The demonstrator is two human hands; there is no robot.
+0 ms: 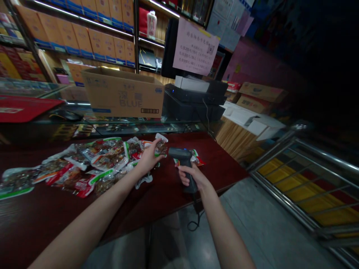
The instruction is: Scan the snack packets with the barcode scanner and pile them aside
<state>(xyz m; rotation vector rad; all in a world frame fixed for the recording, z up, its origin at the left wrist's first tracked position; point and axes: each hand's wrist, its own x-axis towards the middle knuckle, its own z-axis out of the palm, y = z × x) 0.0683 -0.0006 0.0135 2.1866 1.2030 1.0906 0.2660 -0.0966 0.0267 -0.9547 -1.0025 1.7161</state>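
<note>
My left hand (pixel 148 158) holds up a small clear snack packet (pixel 161 145) with a white edge, just above the dark red counter (pixel 168 186). My right hand (pixel 193 177) grips the handle of a black barcode scanner (pixel 182 158), whose head points left at the packet, a few centimetres from it. A black cable hangs from the scanner's handle down over the counter edge. Another packet (pixel 198 158) lies on the counter behind the scanner.
Several snack packets (pixel 92 164) lie spread across the counter to the left. A cardboard box (pixel 123 93) stands on a glass case behind. A black register with a paper notice (pixel 195 50) is at the back right. A metal railing (pixel 303 175) runs along the right.
</note>
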